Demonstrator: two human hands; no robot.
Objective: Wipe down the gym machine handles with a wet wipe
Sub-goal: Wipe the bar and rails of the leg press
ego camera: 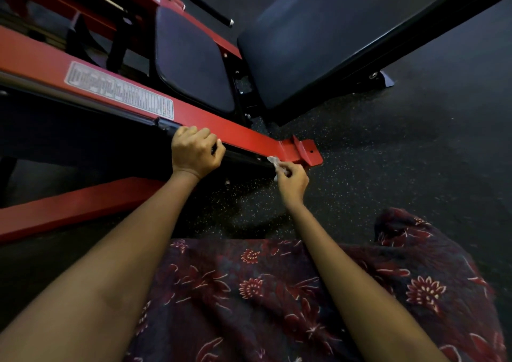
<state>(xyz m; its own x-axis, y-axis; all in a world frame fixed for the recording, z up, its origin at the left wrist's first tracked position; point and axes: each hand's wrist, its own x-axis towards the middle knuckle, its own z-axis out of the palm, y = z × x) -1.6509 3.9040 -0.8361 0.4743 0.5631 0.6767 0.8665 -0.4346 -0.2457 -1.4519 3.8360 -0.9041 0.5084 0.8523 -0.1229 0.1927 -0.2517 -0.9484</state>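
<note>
- On the far left I see the red frame (116, 84) of the gym machine, with one white label (119, 94) stuck on it (too blurry for me to read).
- A black bar runs under the red frame. I think this is the handle (169, 126) I have to clean.
- My left hand (195, 153) is curled tight around that black handle. I think it holds on there to keep the bar from moving, or to keep me steady while I lean in.
- Behind the frame I count two dark pads: one small seat pad (194, 59) and one big back pad (304, 37).
- Next comes my right hand (291, 180). Its fingers pinch one small scrunched-up wet wipe (274, 162).
- The wipe touches the end of the bar, just under the red foot plate (304, 153). I think it is balled up small so it can get into that tight spot.
- I count two hands and one wipe, so only one hand can clean at a time.
- The speckled black floor (388, 153) is under it all.
- At the bottom is my dark flowery cloth (277, 292) over my legs.
</note>
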